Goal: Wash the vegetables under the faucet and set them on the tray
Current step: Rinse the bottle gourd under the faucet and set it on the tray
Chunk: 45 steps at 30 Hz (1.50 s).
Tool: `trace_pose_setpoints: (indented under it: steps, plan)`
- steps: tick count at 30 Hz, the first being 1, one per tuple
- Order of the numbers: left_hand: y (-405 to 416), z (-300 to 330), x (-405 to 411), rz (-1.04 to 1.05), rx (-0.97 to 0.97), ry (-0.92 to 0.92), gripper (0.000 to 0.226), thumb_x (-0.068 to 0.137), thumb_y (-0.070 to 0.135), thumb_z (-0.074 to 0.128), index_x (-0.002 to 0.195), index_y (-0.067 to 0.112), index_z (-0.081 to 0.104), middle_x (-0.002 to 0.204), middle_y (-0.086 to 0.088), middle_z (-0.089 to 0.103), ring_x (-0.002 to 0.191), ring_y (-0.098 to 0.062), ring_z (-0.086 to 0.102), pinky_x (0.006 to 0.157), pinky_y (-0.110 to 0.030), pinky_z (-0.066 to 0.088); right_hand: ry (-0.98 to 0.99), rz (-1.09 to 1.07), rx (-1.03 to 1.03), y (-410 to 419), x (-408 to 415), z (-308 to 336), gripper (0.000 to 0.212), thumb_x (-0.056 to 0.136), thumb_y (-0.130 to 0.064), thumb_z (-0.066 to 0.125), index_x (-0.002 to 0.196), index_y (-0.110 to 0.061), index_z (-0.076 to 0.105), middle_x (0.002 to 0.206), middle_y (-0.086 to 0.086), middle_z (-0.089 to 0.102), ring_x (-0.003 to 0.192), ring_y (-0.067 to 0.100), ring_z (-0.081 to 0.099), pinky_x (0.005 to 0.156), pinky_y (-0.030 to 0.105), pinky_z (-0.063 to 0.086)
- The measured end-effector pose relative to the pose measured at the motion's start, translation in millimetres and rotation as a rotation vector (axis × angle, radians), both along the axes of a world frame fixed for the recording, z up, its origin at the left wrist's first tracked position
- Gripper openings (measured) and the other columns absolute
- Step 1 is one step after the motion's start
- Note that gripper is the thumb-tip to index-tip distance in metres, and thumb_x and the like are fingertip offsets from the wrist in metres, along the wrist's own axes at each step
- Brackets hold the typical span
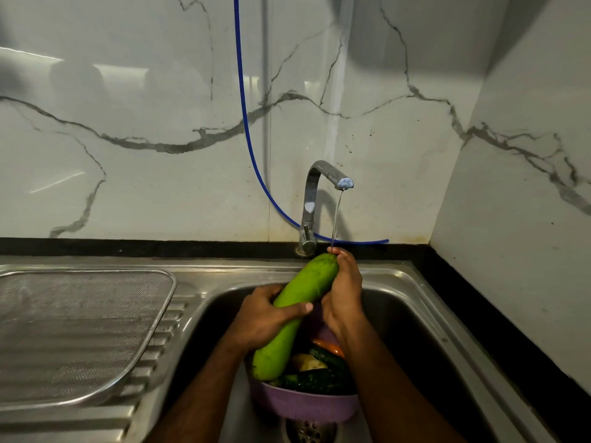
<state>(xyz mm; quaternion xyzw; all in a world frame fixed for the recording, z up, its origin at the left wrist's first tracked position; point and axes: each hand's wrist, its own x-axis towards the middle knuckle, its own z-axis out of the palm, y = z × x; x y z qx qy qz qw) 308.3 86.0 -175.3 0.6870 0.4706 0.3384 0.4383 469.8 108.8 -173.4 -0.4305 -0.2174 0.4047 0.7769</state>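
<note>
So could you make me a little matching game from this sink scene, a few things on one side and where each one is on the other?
Things:
1. long green gourd
2. mesh tray
3. purple basket
4. blue hose

Places:
A. standing in the sink basin
B. hanging down the marble wall
C. held in both hands under the water stream
D. lying on the draining board at left

Pairs: 1-C, 2-D, 3-A, 4-B

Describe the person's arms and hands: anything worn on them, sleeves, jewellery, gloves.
Both forearms come in bare from the bottom of the frame, with no sleeves showing. The left hand and the right hand wear no gloves. No rings, watch or bracelet show on the visible fingers and wrists, and no markings can be seen. The right fingertips look wet, right under the running water.
</note>
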Motion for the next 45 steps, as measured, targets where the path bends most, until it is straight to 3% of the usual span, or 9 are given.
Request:
trace_pose_setpoints:
  steps: [5, 11, 16, 22, 27, 31, 35, 38, 45]
  plan:
    - [2.4, -1.8, -8.2, 0.002, 0.158, 0.098, 0.065, 0.054, 0.066, 0.079, 0.110, 0.033, 0.073, 0.096, 0.018, 0.075, 0.088, 0.005, 0.069, 0.084, -0.026, 0.056, -0.099, 0.037, -0.061, -3.8, 1.0, -1.2, 0.027, 0.101, -0.014, 0.055, 0.086, -0.021, 0.077, 0.098, 0.009, 0.073, 0.095, 0.028, 0.066, 0.086, 0.046, 0.057]
    - [-0.3, 0.0, -17.1, -0.164, -0.051, -0.169, 0.059, 0.065, 0.046, 0.084, 0.117, 0.021, 0.073, 0.107, -0.001, 0.077, 0.100, -0.021, 0.073, 0.091, -0.043, 0.058, 0.096, 0.220, -0.026, -8.5, 7.1, 2.2, 0.020, 0.103, -0.028, 0.057, 0.113, -0.016, 0.070, 0.111, 0.019, 0.070, 0.096, 0.029, 0.067, 0.085, 0.045, 0.056]
    - [-6.8, 4.4, -17.7, -0.183, -0.217, -0.293, 0.043, 0.074, 0.027, 0.082, 0.111, 0.007, 0.074, 0.098, -0.014, 0.076, 0.084, -0.026, 0.072, 0.070, -0.032, 0.057, 0.264, 0.372, -0.026, -22.6, 7.4, 7.3, 0.032, 0.097, -0.045, 0.063, 0.102, -0.015, 0.069, 0.096, 0.014, 0.073, 0.091, 0.029, 0.068, 0.093, 0.051, 0.054]
    - [-7.7, 11.4, -22.3, -0.224, -0.404, -0.389, 0.050, 0.075, 0.034, 0.073, 0.108, -0.003, 0.072, 0.094, -0.025, 0.071, 0.073, -0.028, 0.069, 0.064, -0.032, 0.057, 0.308, 0.473, 0.009, -25.9, 1.2, 12.6, 0.050, 0.097, -0.054, 0.057, 0.106, -0.007, 0.071, 0.097, 0.021, 0.071, 0.093, 0.038, 0.070, 0.086, 0.047, 0.058]
    - [-6.2, 5.9, -19.2, -0.148, -0.120, -0.266, 0.045, 0.071, 0.036, 0.080, 0.109, 0.011, 0.076, 0.099, -0.012, 0.077, 0.087, -0.025, 0.073, 0.074, -0.038, 0.059, 0.237, 0.315, -0.068, -17.9, -2.9, 18.5, 0.033, 0.099, -0.042, 0.057, 0.100, -0.011, 0.070, 0.088, 0.016, 0.072, 0.082, 0.030, 0.069, 0.076, 0.042, 0.059]
    - [3.6, -2.9, -20.3, -0.017, 0.257, 0.044, 0.064, 0.062, 0.065, 0.077, 0.118, 0.035, 0.070, 0.106, 0.016, 0.075, 0.097, -0.002, 0.069, 0.090, -0.037, 0.056, 0.176, 0.195, -0.120, -14.0, -0.8, 17.9, 0.025, 0.103, -0.030, 0.052, 0.097, -0.015, 0.072, 0.090, 0.013, 0.074, 0.079, 0.027, 0.070, 0.068, 0.039, 0.059]
    - [5.3, -8.1, -16.9, 0.093, 0.411, 0.225, 0.085, 0.061, 0.078, 0.066, 0.136, 0.041, 0.056, 0.124, 0.016, 0.068, 0.112, -0.006, 0.063, 0.096, -0.029, 0.049, 0.149, 0.079, -0.187, -9.3, 1.7, 17.0, 0.028, 0.103, -0.033, 0.054, 0.108, -0.015, 0.075, 0.105, 0.017, 0.074, 0.092, 0.031, 0.071, 0.068, 0.038, 0.058]
    - [5.8, -10.2, -15.4, 0.142, 0.523, 0.359, 0.089, 0.062, 0.081, 0.055, 0.142, 0.044, 0.048, 0.128, 0.013, 0.064, 0.119, -0.013, 0.058, 0.101, -0.037, 0.042, 0.146, 0.080, -0.273, -11.6, 4.4, 12.4, 0.029, 0.100, -0.042, 0.060, 0.109, -0.016, 0.070, 0.110, 0.015, 0.070, 0.101, 0.034, 0.068, 0.075, 0.048, 0.059]
    - [-2.3, -7.7, 1.7, 0.216, 0.470, 0.384, 0.087, 0.065, 0.075, 0.055, 0.145, 0.044, 0.042, 0.133, 0.010, 0.059, 0.125, -0.016, 0.052, 0.105, -0.045, 0.035, 0.348, 0.299, -0.192, -10.6, 3.3, 2.5, 0.087, 0.074, -0.067, 0.078, 0.133, -0.007, 0.059, 0.122, 0.027, 0.070, 0.106, 0.042, 0.071, 0.077, 0.050, 0.060]
